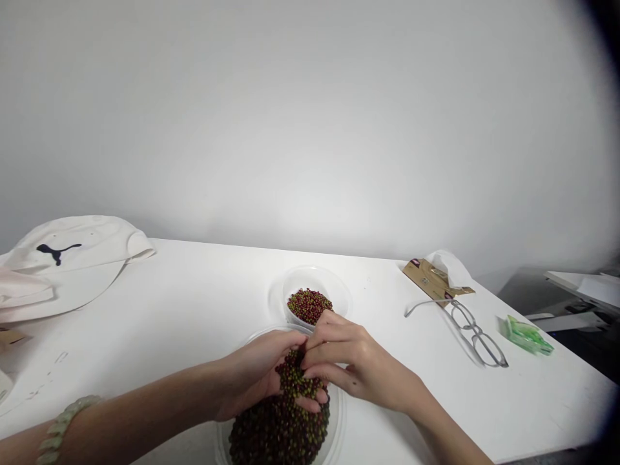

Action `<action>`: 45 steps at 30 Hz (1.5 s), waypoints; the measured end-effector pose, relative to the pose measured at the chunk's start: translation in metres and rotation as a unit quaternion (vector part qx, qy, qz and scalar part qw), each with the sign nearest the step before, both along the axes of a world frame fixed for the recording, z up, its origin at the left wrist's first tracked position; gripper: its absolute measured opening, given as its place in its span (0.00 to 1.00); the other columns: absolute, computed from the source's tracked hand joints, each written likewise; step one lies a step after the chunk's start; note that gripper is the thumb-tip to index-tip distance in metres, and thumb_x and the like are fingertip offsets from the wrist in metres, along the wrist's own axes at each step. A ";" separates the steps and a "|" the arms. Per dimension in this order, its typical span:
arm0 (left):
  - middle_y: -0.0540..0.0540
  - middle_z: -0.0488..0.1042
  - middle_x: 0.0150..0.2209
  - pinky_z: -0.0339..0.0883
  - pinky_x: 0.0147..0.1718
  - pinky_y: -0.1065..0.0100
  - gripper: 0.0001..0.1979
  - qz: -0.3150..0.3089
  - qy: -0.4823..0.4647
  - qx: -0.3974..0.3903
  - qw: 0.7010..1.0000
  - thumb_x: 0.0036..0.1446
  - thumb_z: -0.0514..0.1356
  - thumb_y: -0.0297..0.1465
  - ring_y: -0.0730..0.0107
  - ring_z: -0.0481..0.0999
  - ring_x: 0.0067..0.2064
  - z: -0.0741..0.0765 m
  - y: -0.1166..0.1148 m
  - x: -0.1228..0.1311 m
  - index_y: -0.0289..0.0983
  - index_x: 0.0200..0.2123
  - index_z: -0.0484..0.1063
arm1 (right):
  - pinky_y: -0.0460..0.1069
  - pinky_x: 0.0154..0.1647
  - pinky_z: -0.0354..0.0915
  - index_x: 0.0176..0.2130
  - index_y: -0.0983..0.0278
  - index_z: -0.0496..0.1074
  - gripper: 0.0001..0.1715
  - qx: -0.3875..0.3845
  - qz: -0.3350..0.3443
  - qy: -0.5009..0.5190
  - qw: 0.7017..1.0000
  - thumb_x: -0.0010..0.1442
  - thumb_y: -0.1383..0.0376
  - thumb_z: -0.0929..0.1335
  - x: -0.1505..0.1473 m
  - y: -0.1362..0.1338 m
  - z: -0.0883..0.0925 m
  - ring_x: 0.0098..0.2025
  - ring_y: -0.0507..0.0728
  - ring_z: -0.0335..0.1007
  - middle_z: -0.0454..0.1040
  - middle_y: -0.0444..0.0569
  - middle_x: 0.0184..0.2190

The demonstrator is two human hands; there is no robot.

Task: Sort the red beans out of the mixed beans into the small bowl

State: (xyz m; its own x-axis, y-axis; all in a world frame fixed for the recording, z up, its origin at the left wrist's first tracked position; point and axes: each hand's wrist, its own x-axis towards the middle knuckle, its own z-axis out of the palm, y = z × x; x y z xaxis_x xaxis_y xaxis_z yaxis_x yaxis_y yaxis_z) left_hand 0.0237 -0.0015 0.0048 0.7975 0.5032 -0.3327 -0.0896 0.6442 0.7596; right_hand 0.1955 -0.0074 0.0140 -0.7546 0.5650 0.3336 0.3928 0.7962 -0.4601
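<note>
My left hand [256, 371] is cupped, palm up, around a heap of small red and green beans [293, 374]. Over that palm, my right hand [351, 355] has its fingertips bunched in a pinch at the beans; whatever is between them is too small to make out. Beneath both hands stands a large clear bowl [341, 423], with a deep pile of mixed dark red and green beans [276, 436] inside. Just beyond it is a smaller white bowl [343, 294] containing more red and green beans [309, 303], partly covered by my right fingers.
A white cap [92, 242] with a dark logo lies at the far left. To the right are a brown tissue packet [426, 279], grey-framed glasses [477, 332] and a green plastic packet [527, 336]. The white table [194, 290] meets a wall behind.
</note>
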 end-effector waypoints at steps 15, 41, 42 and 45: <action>0.48 0.67 0.25 0.62 0.38 0.64 0.11 0.000 -0.001 -0.007 1.000 0.51 0.48 0.31 0.68 0.70 0.34 -0.001 0.002 0.002 0.33 0.26 0.67 | 0.51 0.39 0.59 0.33 0.66 0.71 0.11 -0.002 0.008 -0.028 1.000 0.61 0.69 0.61 0.000 0.001 -0.003 0.35 0.53 0.62 0.71 0.48 0.31; 0.43 0.70 0.33 0.61 0.43 0.63 0.09 -0.009 0.033 -0.005 0.999 0.48 0.54 0.31 0.64 0.69 0.38 0.000 0.002 -0.001 0.32 0.29 0.70 | 0.51 0.33 0.62 0.34 0.60 0.73 0.06 0.133 -0.297 0.118 0.938 0.56 0.69 0.66 0.012 0.039 -0.022 0.32 0.56 0.63 0.73 0.45 0.27; 0.43 0.70 0.33 0.61 0.43 0.63 0.09 -0.008 0.030 -0.005 0.999 0.48 0.54 0.31 0.64 0.69 0.38 0.000 0.002 -0.001 0.32 0.29 0.70 | 0.51 0.32 0.62 0.34 0.60 0.73 0.06 0.139 -0.303 0.120 0.935 0.56 0.68 0.66 0.013 0.040 -0.023 0.32 0.56 0.63 0.73 0.46 0.27; 0.43 0.70 0.33 0.61 0.43 0.63 0.08 -0.009 0.030 -0.008 0.999 0.48 0.54 0.30 0.64 0.69 0.37 0.000 0.003 -0.001 0.32 0.29 0.69 | 0.50 0.34 0.62 0.35 0.61 0.73 0.06 0.168 -0.331 0.146 0.917 0.57 0.67 0.65 0.014 0.041 -0.022 0.32 0.55 0.63 0.73 0.46 0.29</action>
